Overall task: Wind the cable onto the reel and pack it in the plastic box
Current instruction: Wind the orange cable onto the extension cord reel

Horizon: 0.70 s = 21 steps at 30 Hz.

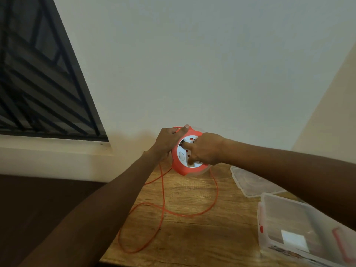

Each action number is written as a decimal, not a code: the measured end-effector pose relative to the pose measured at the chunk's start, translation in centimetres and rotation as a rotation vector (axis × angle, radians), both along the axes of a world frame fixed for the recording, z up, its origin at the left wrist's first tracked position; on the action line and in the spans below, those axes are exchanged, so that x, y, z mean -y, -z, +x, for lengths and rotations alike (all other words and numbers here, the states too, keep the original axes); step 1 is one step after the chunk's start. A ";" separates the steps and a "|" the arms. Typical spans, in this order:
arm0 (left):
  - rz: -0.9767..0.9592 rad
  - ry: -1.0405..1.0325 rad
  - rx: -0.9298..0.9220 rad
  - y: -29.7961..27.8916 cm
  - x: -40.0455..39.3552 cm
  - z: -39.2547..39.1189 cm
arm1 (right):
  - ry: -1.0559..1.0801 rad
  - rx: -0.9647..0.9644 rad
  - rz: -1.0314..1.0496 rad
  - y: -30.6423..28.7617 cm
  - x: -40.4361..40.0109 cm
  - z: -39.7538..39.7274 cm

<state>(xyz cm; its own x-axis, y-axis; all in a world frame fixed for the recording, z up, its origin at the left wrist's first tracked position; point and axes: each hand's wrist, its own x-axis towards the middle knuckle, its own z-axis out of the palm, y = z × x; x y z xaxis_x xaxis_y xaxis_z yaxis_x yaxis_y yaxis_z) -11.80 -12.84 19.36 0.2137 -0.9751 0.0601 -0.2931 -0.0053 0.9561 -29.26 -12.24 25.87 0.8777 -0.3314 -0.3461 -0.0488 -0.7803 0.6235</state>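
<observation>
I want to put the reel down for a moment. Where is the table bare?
Bare wood lies between the orange cable loops and the clear plastic box. The right edge is crowded by the box and its clear lid.

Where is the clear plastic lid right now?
In the head view, the clear plastic lid lies flat on the wooden table at right, behind the open clear plastic box, under the right forearm.

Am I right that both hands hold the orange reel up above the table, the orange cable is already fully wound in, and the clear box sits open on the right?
Not quite: the head view shows the cable lying in loose loops on the table, not fully wound. Both the left hand and right hand do hold the reel up, and the box sits open on the right.
</observation>
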 end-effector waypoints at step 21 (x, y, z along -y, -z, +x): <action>-0.124 -0.177 -0.062 -0.9 0.5 -0.2 | 0.642 1.065 0.319 4.2 -0.3 1.5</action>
<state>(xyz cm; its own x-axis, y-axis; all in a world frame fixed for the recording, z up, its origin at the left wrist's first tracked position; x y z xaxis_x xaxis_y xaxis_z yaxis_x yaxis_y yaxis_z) -11.97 -13.31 20.28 0.3876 -0.9080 0.1588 -0.2383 0.0677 0.9688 -27.74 -11.89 21.64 0.4832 -0.8285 0.2830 -0.8266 -0.5382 -0.1644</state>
